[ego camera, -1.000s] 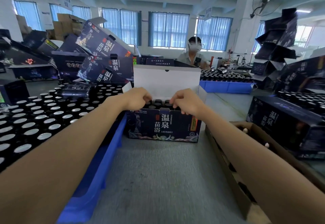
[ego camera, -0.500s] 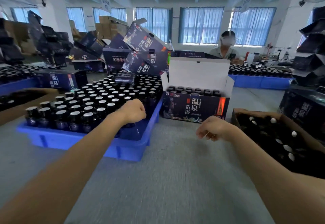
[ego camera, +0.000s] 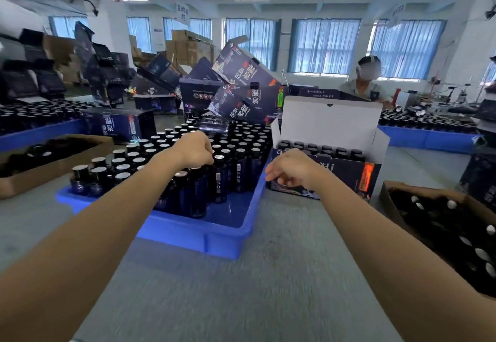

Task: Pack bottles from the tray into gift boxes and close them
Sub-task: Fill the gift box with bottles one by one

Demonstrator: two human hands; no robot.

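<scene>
Now the left hand (ego camera: 194, 151) hangs over the blue tray (ego camera: 228, 245), knuckles up, with its fingers curled down among the round caps. Whether its grip has closed on a bottle I cannot tell, because the fingertips are hidden behind the hand. The tray is smooth moulded plastic with a rolled rim, and it sits on the grey, felt-like desk (ego camera: 241, 296). Inside it the bottles (ego camera: 236, 177) stand upright in tight rows: slim dark glass cylinders with pale printed labels and flat, shiny silver-topped caps.

The right hand (ego camera: 292, 171) is in the air just right of the tray, in front of the gift box (ego camera: 351, 177). Its grip is loose, the fingers softly curled round nothing. The box is rectangular, made of dark printed card, and stands just beside the tray's right wall. Its plain white lid (ego camera: 330, 121) stands upright at the back, and a row of black caps shows above the front wall.

Two brown corrugated cartons hold more dark bottles: the right carton (ego camera: 387, 196) and the left carton (ego camera: 53, 172).
</scene>
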